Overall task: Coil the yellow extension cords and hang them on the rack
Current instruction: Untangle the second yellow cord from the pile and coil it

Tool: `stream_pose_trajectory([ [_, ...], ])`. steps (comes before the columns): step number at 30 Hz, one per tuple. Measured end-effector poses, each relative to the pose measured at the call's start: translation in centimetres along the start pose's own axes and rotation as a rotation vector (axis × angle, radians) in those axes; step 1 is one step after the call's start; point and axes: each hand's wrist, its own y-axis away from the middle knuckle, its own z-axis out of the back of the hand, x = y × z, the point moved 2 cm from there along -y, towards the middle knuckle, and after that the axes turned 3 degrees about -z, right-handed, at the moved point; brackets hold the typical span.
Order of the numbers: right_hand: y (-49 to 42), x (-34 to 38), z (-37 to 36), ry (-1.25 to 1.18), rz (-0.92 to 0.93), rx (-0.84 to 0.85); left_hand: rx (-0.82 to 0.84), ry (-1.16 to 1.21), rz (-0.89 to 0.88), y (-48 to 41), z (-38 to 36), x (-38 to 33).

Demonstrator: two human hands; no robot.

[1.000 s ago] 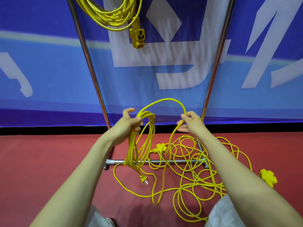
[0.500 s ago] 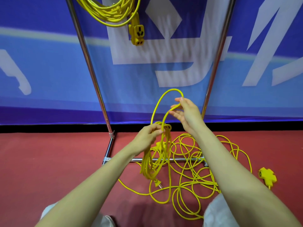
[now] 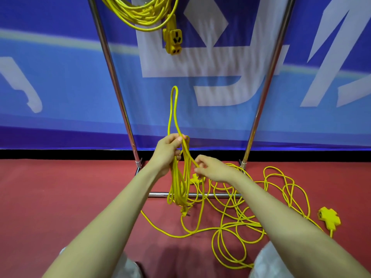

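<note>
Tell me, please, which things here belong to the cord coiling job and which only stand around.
In the job: half-made coil, gripped by left hand; loose cord on the floor, pinched by right hand; socket block; hung coil; rack.
Not in the job: blue banner; red floor.

the cord (image 3: 177,181) is bright yellow all along, as are the hung coil (image 3: 140,13) and the floor socket (image 3: 329,217). the hung socket (image 3: 173,40) is yellow with black slots. the rack (image 3: 113,77) is shiny silver. the banner (image 3: 60,87) is banded deep and light blue with white shapes, edged below by a black strip (image 3: 80,154). the floor (image 3: 60,197) is dull red. the clothing (image 3: 263,261) looks white.
</note>
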Motion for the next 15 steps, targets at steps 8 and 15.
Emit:
stream_pose_trajectory([
  [8, 0.7, 0.9, 3.8, -0.279, 0.078, -0.424, 0.169, -0.477, -0.004, 0.4, 1.0, 0.1],
  [15, 1.4, 2.4, 4.6, 0.082, 0.198, -0.58, 0.298, -0.993, -0.038, 1.1, -0.8, 1.7],
])
